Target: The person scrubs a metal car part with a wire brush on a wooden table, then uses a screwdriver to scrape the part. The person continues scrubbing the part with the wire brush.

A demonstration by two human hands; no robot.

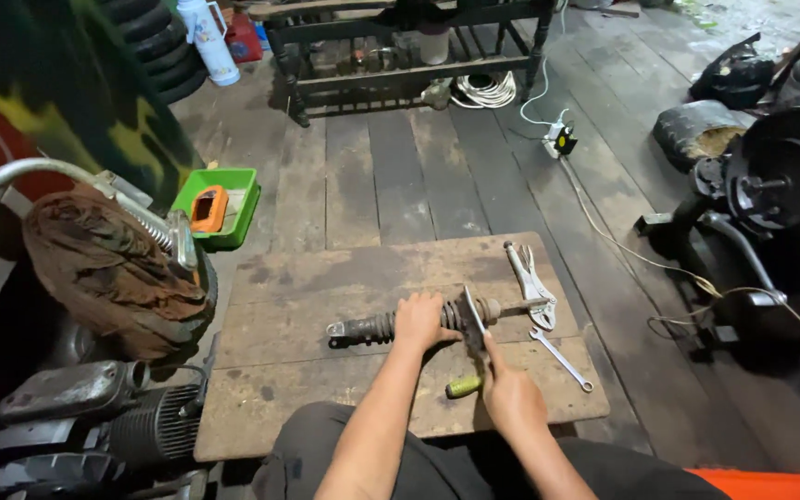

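A dirty grey shock absorber [363, 326] with a coil spring lies lengthwise on a worn wooden board [280, 278]. My left hand [421, 320] grips it around the middle of the spring. My right hand [508, 393] holds a flat metal blade tool [472, 315] with a green-yellow handle [463, 386]; the blade rests against the spring just right of my left hand. Locking pliers [530, 282] clamp the shock's right end, and a combination wrench [559, 357] lies on the board beside them.
A green plastic tray [238, 222] holding an orange tool sits left of the board. An old motorcycle with a ragged brown seat [108, 264] and engine [104, 426] stands at left. A wheel machine [775, 185] stands at right, a wooden bench [409, 46] at back, and a cord [604, 231] crosses the floor.
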